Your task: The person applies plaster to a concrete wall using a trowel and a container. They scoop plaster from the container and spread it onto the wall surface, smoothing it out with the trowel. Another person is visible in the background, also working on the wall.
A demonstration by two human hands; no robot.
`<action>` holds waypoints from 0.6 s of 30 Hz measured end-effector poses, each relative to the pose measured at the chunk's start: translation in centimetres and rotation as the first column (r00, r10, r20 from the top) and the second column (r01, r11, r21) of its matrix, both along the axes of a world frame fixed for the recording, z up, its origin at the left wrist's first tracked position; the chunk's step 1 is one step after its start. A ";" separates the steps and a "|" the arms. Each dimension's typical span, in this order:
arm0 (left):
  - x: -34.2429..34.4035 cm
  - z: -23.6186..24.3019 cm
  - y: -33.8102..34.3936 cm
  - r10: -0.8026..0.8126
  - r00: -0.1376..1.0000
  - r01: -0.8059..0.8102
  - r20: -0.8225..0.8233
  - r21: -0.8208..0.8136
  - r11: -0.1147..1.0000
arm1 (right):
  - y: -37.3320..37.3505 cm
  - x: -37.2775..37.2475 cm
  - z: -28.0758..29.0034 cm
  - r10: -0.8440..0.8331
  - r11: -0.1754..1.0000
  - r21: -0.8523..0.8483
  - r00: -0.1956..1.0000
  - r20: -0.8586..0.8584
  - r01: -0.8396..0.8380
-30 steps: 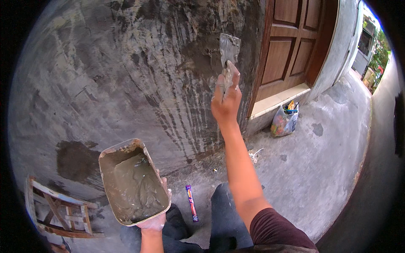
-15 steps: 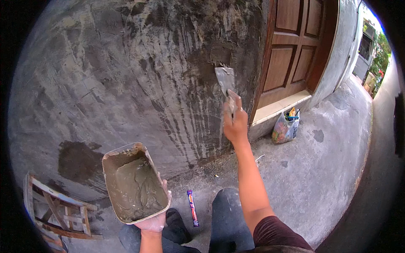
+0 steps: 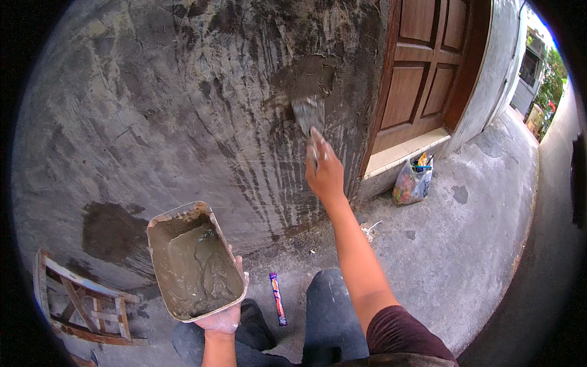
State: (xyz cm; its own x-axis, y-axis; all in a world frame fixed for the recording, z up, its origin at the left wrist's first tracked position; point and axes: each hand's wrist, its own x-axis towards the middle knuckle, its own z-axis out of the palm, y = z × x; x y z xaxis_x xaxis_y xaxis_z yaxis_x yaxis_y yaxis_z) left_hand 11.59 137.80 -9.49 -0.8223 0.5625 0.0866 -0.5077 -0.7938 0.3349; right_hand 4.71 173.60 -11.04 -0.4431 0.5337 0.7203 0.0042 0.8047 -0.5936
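Note:
My left hand (image 3: 223,318) is wrapped under and along the right side of a rectangular tub (image 3: 160,287), holding it tilted so its inside shows. Wet grey-brown cement mortar (image 3: 205,269) fills much of the tub. With my right hand (image 3: 325,168) I grip a putty knife (image 3: 309,113), its wide blade blurred and up against the wall (image 3: 244,140). Just above the blade lies a dark, damp patch of fresh mortar (image 3: 315,73). The knife's handle is mostly hidden by my fingers.
A brown panelled door (image 3: 422,67) with a tiled sill (image 3: 403,153) is at the right. Below it, a filled plastic bag (image 3: 414,181) stands on the concrete floor (image 3: 452,244). A purple wrapper (image 3: 277,298) lies near my legs. A wooden frame (image 3: 92,306) sits at lower left.
My right hand and the putty knife have moved left and slightly down across the wall. The mortar patch above looks wider and smoother. The tub has hardly moved.

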 end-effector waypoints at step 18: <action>0.3 -0.5 -0.2 0.015 1.000 -0.015 0.009 -0.037 0.999 | 0.6 1.4 5.6 0.025 0.984 -0.172 0.985 -0.173 -0.055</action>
State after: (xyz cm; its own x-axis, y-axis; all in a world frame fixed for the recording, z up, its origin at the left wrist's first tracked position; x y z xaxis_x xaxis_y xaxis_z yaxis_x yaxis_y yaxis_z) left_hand 11.92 137.61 -9.97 -0.8312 0.5530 0.0581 -0.4993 -0.7882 0.3597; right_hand 6.14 174.21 -5.40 -0.3458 0.6426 0.6837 -0.1385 0.6857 -0.7145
